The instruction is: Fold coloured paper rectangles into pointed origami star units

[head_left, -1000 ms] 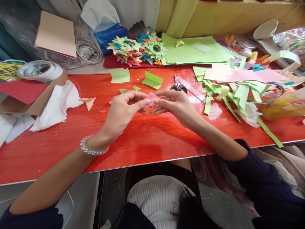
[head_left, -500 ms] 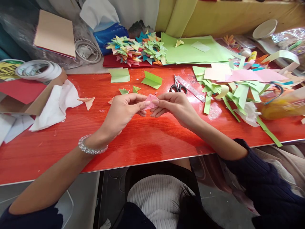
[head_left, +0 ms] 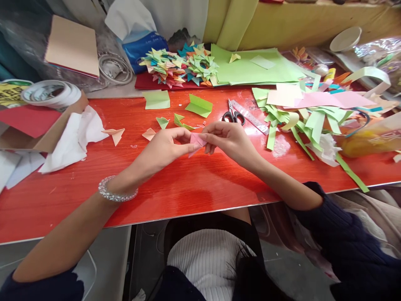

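Note:
A small folded piece of pink paper [head_left: 195, 139] is held above the red table [head_left: 188, 184] between my two hands. My left hand [head_left: 175, 144] pinches its left side with thumb and fingers, and a clear beaded bracelet circles that wrist. The paper's right edge is between the thumb and fingers of my right hand [head_left: 227, 138]. Just beyond the hands lie small folded green paper pieces [head_left: 181, 121] and a peach folded piece [head_left: 148, 133]. Farther left is another peach folded piece [head_left: 115, 136]. Black-handled scissors [head_left: 233, 117] lie behind my right hand, beside a clear ruler [head_left: 250, 117].
Two creased green papers [head_left: 199, 105] lie farther back. Behind them stand spiky folded-paper models [head_left: 164, 67] and a stack of green sheets [head_left: 250, 71]. Paper strips [head_left: 316, 119] are heaped at right. At left are tape rolls [head_left: 52, 92], a cardboard box [head_left: 62, 129] and white tissue [head_left: 75, 138].
The pink paper has turned from a flat diamond shape to a more upright, tilted one. My left hand's fingers have shifted up behind it, and more of the small green pieces shows.

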Motion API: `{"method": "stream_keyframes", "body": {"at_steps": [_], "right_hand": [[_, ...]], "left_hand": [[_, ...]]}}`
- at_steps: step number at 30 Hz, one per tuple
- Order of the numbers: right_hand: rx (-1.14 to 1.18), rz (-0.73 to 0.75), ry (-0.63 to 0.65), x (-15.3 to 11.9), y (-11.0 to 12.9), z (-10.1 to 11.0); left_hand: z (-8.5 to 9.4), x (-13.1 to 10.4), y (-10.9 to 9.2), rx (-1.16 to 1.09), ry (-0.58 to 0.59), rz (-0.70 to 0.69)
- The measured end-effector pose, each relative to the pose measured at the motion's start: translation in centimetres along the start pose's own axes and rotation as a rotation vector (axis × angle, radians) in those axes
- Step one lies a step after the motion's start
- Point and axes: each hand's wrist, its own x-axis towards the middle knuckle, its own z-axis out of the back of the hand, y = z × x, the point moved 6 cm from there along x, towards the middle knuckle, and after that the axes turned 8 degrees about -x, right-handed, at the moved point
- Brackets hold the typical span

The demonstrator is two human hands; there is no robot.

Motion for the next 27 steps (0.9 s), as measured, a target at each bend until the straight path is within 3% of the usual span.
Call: {"method": "stream_keyframes", "body": {"at_steps": [2,6,10,14,21,27], "right_hand": [[-0.015,0.022,0.001,0.0,0.1,-0.1],[0.053,-0.009,0.042,0.0,-0.3,-0.4],[0.031,0.008,0.032,-0.1,-0.6,-0.3],[-0.009,-0.005,0.088,-0.1,-0.4,-0.7],[0.202,-0.104,0.222,-0.2,-0.4,-1.9],[0.225,-0.146,0.192,-0.5,-0.8,-2.0]], "left_hand": [[-0.2,0.0,0.2,-0.002,0.021,0.003],[-0.2,-0.1,0.7,-0.172,-0.049,0.046],[-0.7,-0.1,0.9,-0.156,0.043,0.095],[0.2,-0.1,0.2,-0.057,-0.072,0.003],[0.6,-0.4,0.4,-0.285,-0.256,-0.055],[0.4,-0.8,-0.2,-0.123,-0.235,-0.064]]}}
